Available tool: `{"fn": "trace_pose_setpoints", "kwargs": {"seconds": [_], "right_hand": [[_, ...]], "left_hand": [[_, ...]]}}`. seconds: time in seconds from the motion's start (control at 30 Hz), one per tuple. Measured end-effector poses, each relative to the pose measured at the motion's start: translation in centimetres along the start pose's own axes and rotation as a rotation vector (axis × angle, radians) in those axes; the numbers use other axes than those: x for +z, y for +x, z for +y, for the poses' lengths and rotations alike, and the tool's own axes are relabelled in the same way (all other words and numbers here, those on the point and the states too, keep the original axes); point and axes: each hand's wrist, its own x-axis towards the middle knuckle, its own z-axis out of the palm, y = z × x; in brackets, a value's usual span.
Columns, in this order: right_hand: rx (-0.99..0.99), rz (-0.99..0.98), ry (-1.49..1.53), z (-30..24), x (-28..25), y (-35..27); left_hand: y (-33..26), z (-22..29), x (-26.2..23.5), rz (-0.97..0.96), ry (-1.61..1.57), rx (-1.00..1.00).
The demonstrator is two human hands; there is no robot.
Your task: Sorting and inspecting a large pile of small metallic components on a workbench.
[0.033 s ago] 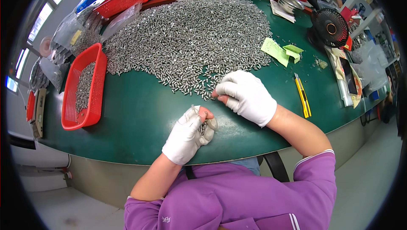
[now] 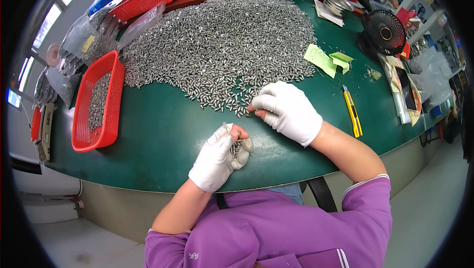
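A broad heap of small silvery metal pins (image 2: 217,41) spreads over the green tabletop (image 2: 163,120). At the heap's near edge is my right hand (image 2: 289,112), in a white glove with bare thumb and fingertip. Those tips pinch together low beside the loose pins; what lies between them is too small to make out. My left hand (image 2: 217,157), gloved the same way, is curled closer to me. Several metal pins (image 2: 236,148) show in its palm, and its bare thumb and fingertip meet above them.
To the left stands a red perforated basket (image 2: 116,105) holding more pins, with plastic bags (image 2: 64,83) beyond it. A yellow utility knife (image 2: 351,112), green paper slips (image 2: 321,59) and a black fan (image 2: 385,32) are on the right. Metal bowls (image 2: 338,2) sit at the back.
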Motion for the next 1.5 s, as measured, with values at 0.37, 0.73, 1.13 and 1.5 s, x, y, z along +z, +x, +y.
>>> {"fn": "trace_pose_setpoints", "kwargs": {"seconds": [0.37,0.73,1.13,1.5], "right_hand": [[0.025,-0.075,-0.105,0.6,0.7,-0.1],[-0.020,-0.051,0.071,-0.7,0.1,0.1],[-0.028,0.043,0.094,-0.3,0.0,0.2],[0.002,-0.122,-0.066,-0.6,0.7,0.1]], "left_hand": [[0.0,-0.1,-0.6,-0.075,-0.075,0.041],[0.2,-0.4,-0.7,-0.072,-0.075,0.023],[0.1,-0.1,-0.6,-0.087,0.022,-0.011],[0.1,0.0,-0.5,-0.018,-0.009,0.001]]}}
